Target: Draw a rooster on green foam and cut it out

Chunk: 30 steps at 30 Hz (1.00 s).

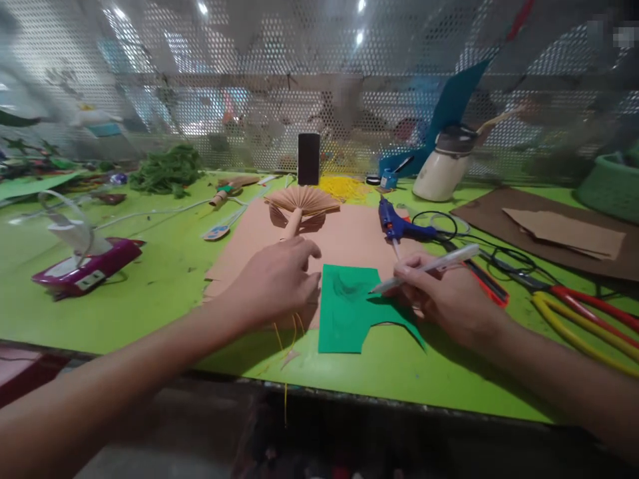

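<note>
Presently: white pen (456, 258) at green sheet (344, 322)
Right hand (442, 296): thumb and fingers clamped on the pen, tip at the sheet's upper face. Left hand (277, 276): thumb and forefinger apart, just left of the sheet, near the pleated fan (302, 198). The sheet overlaps brown paper (349, 233) at the front of the lime-green table (170, 283).

Your head-worn camera looks forward and down, close over your bare left hand (279, 276) and right hand (446, 294), across the flat lime-green tabletop (164, 286) to a grey perforated screen (249, 60).
</note>
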Tool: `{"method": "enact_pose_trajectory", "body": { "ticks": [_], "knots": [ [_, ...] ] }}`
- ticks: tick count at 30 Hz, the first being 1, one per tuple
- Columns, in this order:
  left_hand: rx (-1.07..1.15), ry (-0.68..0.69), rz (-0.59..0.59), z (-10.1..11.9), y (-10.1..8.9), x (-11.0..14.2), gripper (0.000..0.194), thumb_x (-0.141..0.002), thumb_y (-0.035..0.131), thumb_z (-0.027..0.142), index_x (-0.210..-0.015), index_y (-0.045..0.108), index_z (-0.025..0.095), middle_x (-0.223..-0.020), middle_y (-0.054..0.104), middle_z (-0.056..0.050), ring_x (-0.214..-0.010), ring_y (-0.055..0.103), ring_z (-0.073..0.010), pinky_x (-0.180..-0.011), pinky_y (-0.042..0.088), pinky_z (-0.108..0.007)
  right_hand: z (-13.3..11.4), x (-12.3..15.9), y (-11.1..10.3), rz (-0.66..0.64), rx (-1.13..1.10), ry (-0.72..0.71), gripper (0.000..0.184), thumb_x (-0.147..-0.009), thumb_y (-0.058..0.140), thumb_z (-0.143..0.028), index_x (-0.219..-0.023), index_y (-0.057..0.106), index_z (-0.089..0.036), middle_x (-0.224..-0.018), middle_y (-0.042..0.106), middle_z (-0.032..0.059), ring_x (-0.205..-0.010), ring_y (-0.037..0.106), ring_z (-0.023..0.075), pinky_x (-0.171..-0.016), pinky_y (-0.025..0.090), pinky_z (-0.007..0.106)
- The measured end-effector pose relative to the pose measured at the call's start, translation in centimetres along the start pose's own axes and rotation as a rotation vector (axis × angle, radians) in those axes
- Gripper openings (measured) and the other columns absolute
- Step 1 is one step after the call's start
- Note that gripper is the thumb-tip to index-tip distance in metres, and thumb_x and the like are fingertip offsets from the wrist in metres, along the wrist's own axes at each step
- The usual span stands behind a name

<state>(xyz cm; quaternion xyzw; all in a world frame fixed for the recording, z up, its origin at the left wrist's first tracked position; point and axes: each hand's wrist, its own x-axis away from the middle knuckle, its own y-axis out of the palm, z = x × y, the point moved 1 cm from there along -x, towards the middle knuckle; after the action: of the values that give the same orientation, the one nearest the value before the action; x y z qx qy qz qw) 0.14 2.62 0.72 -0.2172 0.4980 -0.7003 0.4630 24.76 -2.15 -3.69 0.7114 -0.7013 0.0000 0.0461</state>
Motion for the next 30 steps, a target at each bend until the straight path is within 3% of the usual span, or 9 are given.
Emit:
{"method": "enact_pose_trajectory", "body": {
  "ticks": [1,2,4,6,11,15,19,23,30],
  "knots": [
    [-0.021,0.090,-0.038,0.1,-0.2,0.0,0.015,-0.085,0.061,0.024,-0.093,0.071,0.016,-0.094,0.068,-0.011,-0.094,0.064,-0.0308,-0.087,0.045,-0.045,0.0,0.0,-0.1,0.007,-0.002,0.005,0.036,-0.077,0.084,-0.049,-0.070,0.060,-0.023,-0.051,0.050,-0.0058,-0.045,0.043,0.0100,-0.036,0.028,0.019],
    [-0.077,0.278,-0.112,0.1,-0.4,0.0,0.015,-0.089,0.056,0.022,-0.085,0.070,0.017,-0.095,0.067,-0.010,-0.093,0.064,-0.0282,-0.086,0.046,-0.042,-0.1,0.1,-0.1,0.016,-0.002,0.008,0.034,-0.077,0.084,-0.048,-0.070,0.061,-0.023,-0.051,0.051,-0.0058,-0.044,0.042,0.0096,-0.036,0.028,0.019],
    [-0.109,0.525,-0.214,0.0,-0.5,-0.2,0.018,-0.089,0.054,0.016,-0.078,0.069,0.018,-0.094,0.066,-0.008,-0.087,0.062,-0.0230,-0.079,0.046,-0.035,-0.4,0.3,-0.1,0.036,-0.003,0.009,0.031,-0.079,0.083,-0.046,-0.073,0.062,-0.024,-0.051,0.051,-0.0062,-0.043,0.041,0.0094,-0.036,0.028,0.019],
    [-0.096,0.659,-0.285,-0.4,-0.4,-0.5,0.019,-0.090,0.056,0.012,-0.080,0.070,0.019,-0.090,0.065,-0.006,-0.081,0.061,-0.0200,-0.072,0.045,-0.031,-0.8,0.6,-0.2,0.058,-0.001,0.017,0.031,-0.081,0.082,-0.048,-0.075,0.061,-0.026,-0.050,0.050,-0.0065,-0.043,0.042,0.0100,-0.037,0.030,0.019],
    [-0.014,0.719,-0.348,-1.2,-0.4,-0.9,0.016,-0.091,0.060,0.013,-0.087,0.074,0.019,-0.090,0.064,-0.006,-0.079,0.061,-0.0193,-0.069,0.045,-0.030,-1.6,1.0,0.0,0.073,0.110,0.034,0.038,-0.079,0.082,-0.055,-0.071,0.060,-0.024,-0.053,0.055,-0.0032,-0.048,0.048,0.0124,-0.039,0.037,0.021],
    [0.029,0.720,-0.333,-1.1,-0.4,-0.5,0.019,-0.094,0.058,0.013,-0.083,0.072,0.018,-0.088,0.063,-0.005,-0.078,0.059,-0.0185,-0.068,0.045,-0.031,-1.5,1.0,0.6,0.018,0.155,0.030,0.033,-0.089,0.073,-0.055,-0.079,0.065,-0.024,-0.061,0.061,-0.0025,-0.051,0.051,0.0112,-0.042,0.037,0.020],
    [-0.099,0.784,-0.318,-0.7,-0.2,0.6,0.016,-0.091,0.055,0.011,-0.082,0.068,0.016,-0.087,0.063,-0.009,-0.078,0.057,-0.0223,-0.069,0.045,-0.036,-0.8,1.0,1.0,-0.037,0.137,-0.054,0.028,-0.097,0.066,-0.047,-0.083,0.070,-0.024,-0.068,0.064,-0.0024,-0.061,0.055,0.0110,-0.054,0.044,0.021],
    [-0.243,0.777,-0.302,-0.3,-0.2,1.7,0.014,-0.088,0.055,0.011,-0.083,0.066,0.017,-0.084,0.063,-0.008,-0.080,0.059,-0.0252,-0.071,0.049,-0.040,-0.7,1.3,0.8,0.030,0.224,-0.093,0.026,-0.099,0.065,-0.042,-0.080,0.068,-0.024,-0.059,0.058,-0.0044,-0.052,0.048,0.0103,-0.046,0.037,0.022],
    [-0.233,0.848,-0.208,-0.4,-0.2,2.1,0.020,-0.091,0.051,0.008,-0.086,0.068,0.015,-0.084,0.064,-0.008,-0.086,0.062,-0.0255,-0.084,0.053,-0.041,-0.7,1.3,0.2,0.076,0.238,-0.045,0.033,-0.099,0.064,-0.047,-0.075,0.066,-0.024,-0.059,0.058,-0.0036,-0.051,0.046,0.0108,-0.046,0.035,0.024]
  ]
}}
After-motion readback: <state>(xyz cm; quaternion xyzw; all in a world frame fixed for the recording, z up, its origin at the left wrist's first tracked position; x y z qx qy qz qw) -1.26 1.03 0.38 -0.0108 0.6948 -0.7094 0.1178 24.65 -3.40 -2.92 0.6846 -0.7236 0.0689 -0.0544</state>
